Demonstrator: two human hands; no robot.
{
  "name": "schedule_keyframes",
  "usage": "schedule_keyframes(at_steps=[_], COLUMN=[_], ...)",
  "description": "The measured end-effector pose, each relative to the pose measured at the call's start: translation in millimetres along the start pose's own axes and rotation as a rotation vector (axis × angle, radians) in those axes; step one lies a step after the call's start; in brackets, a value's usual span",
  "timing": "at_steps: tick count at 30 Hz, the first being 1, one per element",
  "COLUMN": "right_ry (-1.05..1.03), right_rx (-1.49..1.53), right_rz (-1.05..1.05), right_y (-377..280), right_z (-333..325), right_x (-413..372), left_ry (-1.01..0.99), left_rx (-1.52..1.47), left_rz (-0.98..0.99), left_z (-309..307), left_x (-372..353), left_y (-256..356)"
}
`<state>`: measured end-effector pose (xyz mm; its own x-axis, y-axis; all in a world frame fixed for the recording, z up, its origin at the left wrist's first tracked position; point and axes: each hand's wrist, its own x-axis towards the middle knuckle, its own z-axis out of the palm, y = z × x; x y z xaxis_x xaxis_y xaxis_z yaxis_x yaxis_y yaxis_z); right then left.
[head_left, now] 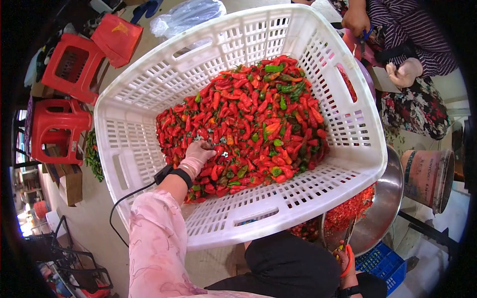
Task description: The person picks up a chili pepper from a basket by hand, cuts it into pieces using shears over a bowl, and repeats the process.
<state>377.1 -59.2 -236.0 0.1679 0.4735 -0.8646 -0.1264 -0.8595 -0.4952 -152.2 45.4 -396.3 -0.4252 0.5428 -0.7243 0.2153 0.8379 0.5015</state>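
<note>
A large white plastic basket point(238, 226) tilts in front of me, holding a heap of red chili peppers point(243, 109) with some green ones among them. My left hand point(198, 156), in a thin clear glove, reaches into the heap; its fingers are closed at a red pepper on the near left side. Low on the right, my right hand point(348, 273) grips orange-handled scissors point(347, 256), blades pointing up. Those blades are over a metal bowl point(390, 198) with chopped red peppers point(350, 213), partly hidden under the basket's edge.
Red plastic stools point(62, 131) and a red bag point(118, 39) stand at left. A clear plastic bag point(186, 17) lies beyond the basket. Another person's hands point(405, 73) are at upper right, one with blue-handled scissors. A bucket point(427, 179) and blue crate point(382, 265) sit at right.
</note>
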Motion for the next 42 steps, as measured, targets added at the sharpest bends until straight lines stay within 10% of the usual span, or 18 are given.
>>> schedule_keyframes(at_steps=[2, 6, 15, 26, 30, 33, 42], right_ry=[-0.010, -0.001, -0.009, -0.018, -0.010, 0.001, 0.012], right_rx=[-0.009, -0.039, -0.011, -0.017, -0.041, -0.070, -0.110], right_rz=[0.013, 0.003, -0.013, 0.003, -0.002, -0.009, 0.030], right_y=[0, -1, 4, -1, -1, -12, -16], right_z=[2, 4, 0, 5, 5, 17, 18], right_x=[1, -1, 4, -2, -2, -11, -13], left_ry=[0.116, 0.021, -0.623, -0.412, -0.166, 0.239, 0.206], left_rx=[0.527, 0.562, -0.623, -0.649, -0.383, 0.634, 1.038], left_rz=[0.318, 0.266, 0.007, -0.095, 0.117, 0.540, 0.431], left_z=[7, 18, -19, -36, -39, -33, -16], left_x=[-2, -10, -16, -17, 8, 15, 14], left_y=[-1, 14, 2, 2, 2, 11, 21])
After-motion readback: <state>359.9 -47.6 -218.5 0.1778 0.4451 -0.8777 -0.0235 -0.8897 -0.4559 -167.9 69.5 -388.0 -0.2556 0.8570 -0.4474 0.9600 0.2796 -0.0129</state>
